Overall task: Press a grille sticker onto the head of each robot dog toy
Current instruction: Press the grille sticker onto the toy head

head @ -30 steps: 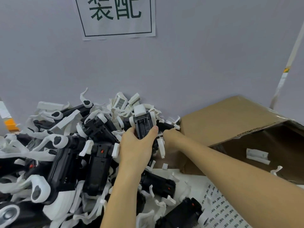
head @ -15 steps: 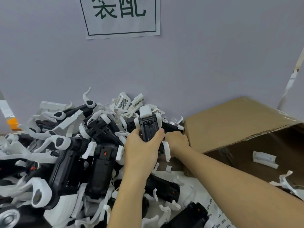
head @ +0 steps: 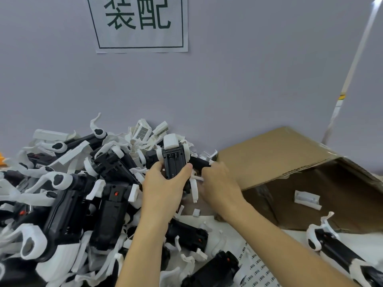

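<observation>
We grip one robot dog toy (head: 174, 160) belly-up in our left hand (head: 163, 189) — head (head: 171, 141) raised clear for stickering. Just beside it, our right hand (head: 219, 183) pinches a white leg (head: 194, 190), likely steadying it.

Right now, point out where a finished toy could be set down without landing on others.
Best free patch: the floor inside the cardboard box, bare around the one white part. The sticker sheet near the right forearm shows some open surface. Crowded: the pile of toys, heaped to the wall, where the left hand grips a robot dog toy and the right hand reaches in.
</observation>
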Motion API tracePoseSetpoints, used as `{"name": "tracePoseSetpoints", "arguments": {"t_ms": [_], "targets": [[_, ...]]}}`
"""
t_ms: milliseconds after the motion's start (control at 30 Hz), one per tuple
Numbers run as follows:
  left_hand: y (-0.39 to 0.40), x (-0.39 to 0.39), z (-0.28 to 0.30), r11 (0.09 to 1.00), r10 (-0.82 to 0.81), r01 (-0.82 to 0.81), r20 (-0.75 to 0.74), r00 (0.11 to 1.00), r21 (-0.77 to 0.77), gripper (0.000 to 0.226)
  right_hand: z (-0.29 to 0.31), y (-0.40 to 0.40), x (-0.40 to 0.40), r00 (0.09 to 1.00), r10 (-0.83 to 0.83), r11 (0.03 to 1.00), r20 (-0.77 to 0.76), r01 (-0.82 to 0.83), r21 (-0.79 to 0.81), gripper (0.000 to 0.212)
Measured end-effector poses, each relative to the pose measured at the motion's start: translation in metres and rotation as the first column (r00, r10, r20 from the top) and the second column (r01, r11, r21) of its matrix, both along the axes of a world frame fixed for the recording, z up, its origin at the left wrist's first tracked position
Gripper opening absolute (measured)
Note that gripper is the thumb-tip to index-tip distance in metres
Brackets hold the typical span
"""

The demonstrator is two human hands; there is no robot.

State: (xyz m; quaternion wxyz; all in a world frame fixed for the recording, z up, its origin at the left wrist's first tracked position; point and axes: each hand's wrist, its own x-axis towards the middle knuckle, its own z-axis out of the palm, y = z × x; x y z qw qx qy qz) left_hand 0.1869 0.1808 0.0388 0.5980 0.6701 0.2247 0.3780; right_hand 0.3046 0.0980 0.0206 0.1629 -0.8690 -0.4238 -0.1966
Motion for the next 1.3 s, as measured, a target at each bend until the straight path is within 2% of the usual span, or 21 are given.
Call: {"name": "tracePoseSetpoints", "arguments": {"t_ms": [100,200,267,333,467,633,933,1133,1300], "targets": [[-0.007,-0.001,0.003,0.999,-0.024,0.023,0.021,0.999,0.029,0.020,0.010,-0.031,-0.005,0.987,0.064,0.966,-0.149,-0.024,0.256,0.038],[-0.016,0.000,0.004,0.995,-0.053,0.051,0.016,0.998,0.091,0.030,0.018,-0.061,-0.002,0.949,0.199,0.866,-0.244,-0.053,0.498,0.039],[-0.023,0.004,0.003,0.990,-0.095,0.094,0.011,0.995,0.106,0.036,0.023,-0.075,-0.002,0.857,0.362,0.756,-0.366,-0.040,0.653,0.041],[-0.030,0.008,0.001,0.983,-0.151,0.150,0.002,0.988,0.107,0.043,0.026,-0.085,-0.001,0.775,0.465,0.693,-0.428,-0.018,0.721,0.035],[-0.040,0.014,-0.003,0.964,-0.234,0.238,-0.042,0.971,0.115,0.045,0.029,-0.099,0.009,0.739,0.474,0.682,-0.479,0.035,0.730,0.026],[-0.045,0.017,-0.006,0.946,-0.305,0.310,-0.064,0.950,0.097,0.034,0.033,-0.111,0.015,0.653,0.529,0.654,-0.542,0.093,0.751,0.014],[-0.049,0.015,-0.002,0.886,-0.440,0.450,-0.100,0.892,0.115,0.039,0.042,-0.105,0.000,0.528,0.610,0.707,-0.591,-0.026,0.707,0.023],[-0.052,0.016,-0.003,0.849,-0.494,0.512,-0.148,0.857,0.133,0.043,0.041,-0.094,-0.008,0.652,0.533,0.765,-0.539,-0.099,0.636,0.021],[-0.051,0.017,-0.003,0.851,-0.518,0.522,-0.067,0.853,0.062,0.032,0.039,-0.091,-0.010,0.750,0.479,0.765,-0.456,-0.101,0.637,0.008]]}}
